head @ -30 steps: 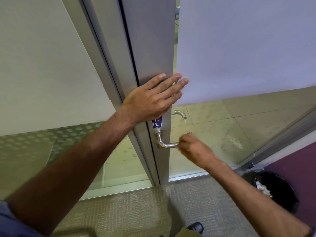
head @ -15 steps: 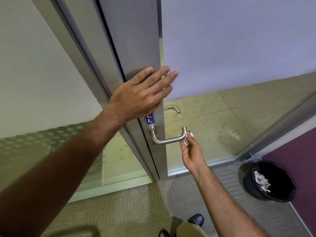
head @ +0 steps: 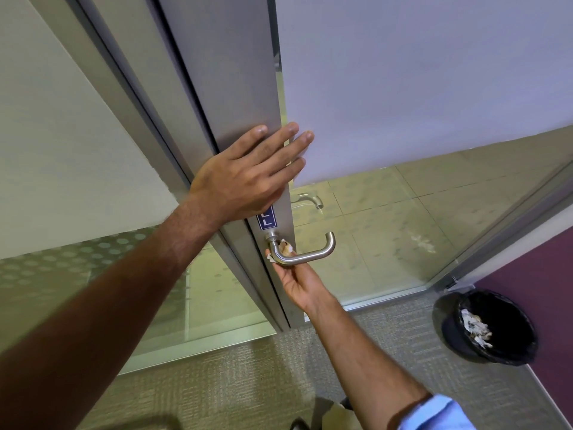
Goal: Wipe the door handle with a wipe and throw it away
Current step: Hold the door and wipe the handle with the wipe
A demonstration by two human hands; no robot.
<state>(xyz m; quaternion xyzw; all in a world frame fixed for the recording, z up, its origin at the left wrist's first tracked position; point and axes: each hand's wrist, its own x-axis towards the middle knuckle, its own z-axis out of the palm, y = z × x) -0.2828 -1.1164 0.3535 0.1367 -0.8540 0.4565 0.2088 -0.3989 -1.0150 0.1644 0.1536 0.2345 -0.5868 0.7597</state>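
A brushed-metal lever door handle (head: 313, 254) sticks out from the grey door edge (head: 235, 88), below a small blue label. My right hand (head: 299, 282) reaches up from underneath, palm up, and pinches a small white wipe (head: 280, 251) against the handle's inner bend near the door. My left hand (head: 251, 175) lies flat on the door edge above the label, fingers spread and holding nothing. Most of the wipe is hidden behind the handle and my fingers.
A black bin (head: 488, 327) with a dark liner and crumpled white wipes inside stands on the carpet at the lower right, by a purple wall. A second handle (head: 310, 200) shows through the glass panel. My shoe is at the bottom edge.
My right hand has slid the wipe along the handle from its free outer end to the inner bend by the door. My left hand has stayed flat on the door.
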